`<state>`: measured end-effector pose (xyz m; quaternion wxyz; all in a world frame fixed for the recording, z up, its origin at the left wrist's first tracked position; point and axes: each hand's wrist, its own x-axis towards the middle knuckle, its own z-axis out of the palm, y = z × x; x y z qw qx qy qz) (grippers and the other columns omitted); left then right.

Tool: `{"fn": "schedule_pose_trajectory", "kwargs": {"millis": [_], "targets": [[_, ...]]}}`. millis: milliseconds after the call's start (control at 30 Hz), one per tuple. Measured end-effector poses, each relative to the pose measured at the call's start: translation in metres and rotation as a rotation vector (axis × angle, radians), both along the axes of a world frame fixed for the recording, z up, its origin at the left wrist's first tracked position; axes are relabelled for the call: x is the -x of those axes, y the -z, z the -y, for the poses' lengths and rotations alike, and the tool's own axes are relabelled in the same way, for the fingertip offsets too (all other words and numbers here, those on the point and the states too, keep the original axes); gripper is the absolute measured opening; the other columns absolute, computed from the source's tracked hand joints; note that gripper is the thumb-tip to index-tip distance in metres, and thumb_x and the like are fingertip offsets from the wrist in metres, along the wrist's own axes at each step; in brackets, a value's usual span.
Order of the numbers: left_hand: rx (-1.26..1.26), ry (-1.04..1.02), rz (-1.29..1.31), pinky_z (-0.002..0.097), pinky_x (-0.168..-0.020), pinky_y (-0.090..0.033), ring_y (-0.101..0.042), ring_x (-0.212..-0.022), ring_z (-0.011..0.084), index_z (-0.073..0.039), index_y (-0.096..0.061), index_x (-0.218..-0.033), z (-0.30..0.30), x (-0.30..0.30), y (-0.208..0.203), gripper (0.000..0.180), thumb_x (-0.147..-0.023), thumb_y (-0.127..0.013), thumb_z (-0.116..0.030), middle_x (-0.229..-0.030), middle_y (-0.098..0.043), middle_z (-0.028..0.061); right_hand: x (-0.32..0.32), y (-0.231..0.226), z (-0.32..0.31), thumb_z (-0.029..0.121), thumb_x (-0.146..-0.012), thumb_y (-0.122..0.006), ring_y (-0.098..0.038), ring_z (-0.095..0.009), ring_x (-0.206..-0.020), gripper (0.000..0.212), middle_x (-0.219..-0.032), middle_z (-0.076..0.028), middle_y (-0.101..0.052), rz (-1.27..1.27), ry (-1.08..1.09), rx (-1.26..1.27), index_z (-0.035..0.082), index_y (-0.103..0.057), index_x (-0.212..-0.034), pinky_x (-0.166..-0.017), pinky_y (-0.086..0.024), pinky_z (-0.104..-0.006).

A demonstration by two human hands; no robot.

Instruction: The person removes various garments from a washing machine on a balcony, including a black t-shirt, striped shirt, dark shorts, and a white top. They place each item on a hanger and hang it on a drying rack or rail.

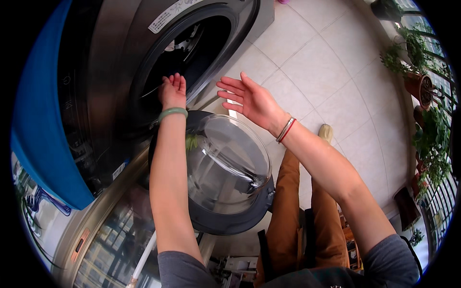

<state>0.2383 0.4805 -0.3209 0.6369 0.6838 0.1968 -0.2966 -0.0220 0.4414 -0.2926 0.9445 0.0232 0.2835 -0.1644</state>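
My left hand (174, 91), with a green bangle at the wrist, is at the round opening of a dark front-loading washing machine (113, 62). Its fingers are loosely curled and slightly apart, and I see nothing held in them. A thin pale line shows beside it; I cannot tell what it is. Inside the dark drum (211, 43) a small pale patch is visible. My right hand (252, 101), wearing bracelets, hovers over the floor to the right, fingers spread and holding nothing. Below both hands the washer's round glass door (230, 168) hangs open, partly behind my left forearm.
Blue material (41, 120) covers the washer's far left side. Pale floor tiles (331, 67) extend to the right, with potted plants (425, 89) along a railing. A sliding glass door frame (103, 192) and a white pole (144, 257) are at lower left.
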Motion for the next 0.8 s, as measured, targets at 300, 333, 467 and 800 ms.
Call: {"fn": "schedule_pose_trajectory", "kwargs": {"millis": [300, 333, 467, 800], "targets": [[0.029, 0.462, -0.411, 0.0293, -0.077, -0.046, -0.055, -0.088, 0.0095, -0.016, -0.046, -0.100, -0.071, 0.244, -0.178, 0.012, -0.103, -0.048, -0.027, -0.094, -0.055, -0.0022, 0.012, -0.029, 0.002, 0.034, -0.093, -0.064, -0.064, -0.024, -0.097, 0.045, -0.111, -0.012, -0.064, -0.024, -0.056, -0.165, 0.001, -0.055, -0.123, -0.085, -0.053, -0.0349], [0.021, 0.476, -0.424, 0.0293, -0.077, -0.047, -0.055, -0.088, 0.0100, -0.014, -0.046, -0.101, -0.082, 0.262, -0.189, 0.013, -0.103, -0.047, -0.028, -0.093, -0.055, -0.0014, 0.017, -0.033, -0.001, 0.018, -0.089, -0.068, -0.066, -0.023, -0.088, 0.039, -0.106, -0.012, -0.066, -0.200, -0.104, -0.107, 0.000, -0.054, -0.120, -0.081, -0.055, -0.0341], [0.000, 0.594, -0.445, 0.0323, -0.082, -0.047, -0.057, -0.096, 0.0132, -0.014, -0.049, -0.109, -0.110, 0.291, -0.205, 0.013, -0.103, -0.046, -0.025, -0.102, -0.057, -0.0005, 0.059, -0.080, -0.010, -0.002, -0.081, -0.059, -0.063, -0.017, -0.094, 0.046, -0.110, -0.010, -0.064, -0.431, -0.047, 0.298, -0.004, -0.048, -0.126, -0.082, -0.053, -0.0294], [0.354, 0.509, -0.609, 0.0401, -0.111, -0.037, -0.043, -0.133, 0.0275, -0.009, -0.032, -0.147, -0.082, 0.229, -0.042, 0.064, -0.100, -0.040, -0.051, -0.151, -0.035, 0.0080, 0.147, -0.159, 0.016, -0.006, -0.076, -0.055, -0.058, -0.008, -0.093, 0.049, -0.109, -0.004, -0.063, -0.168, -0.184, 0.388, -0.004, -0.052, -0.125, -0.084, -0.050, -0.0236]]}}
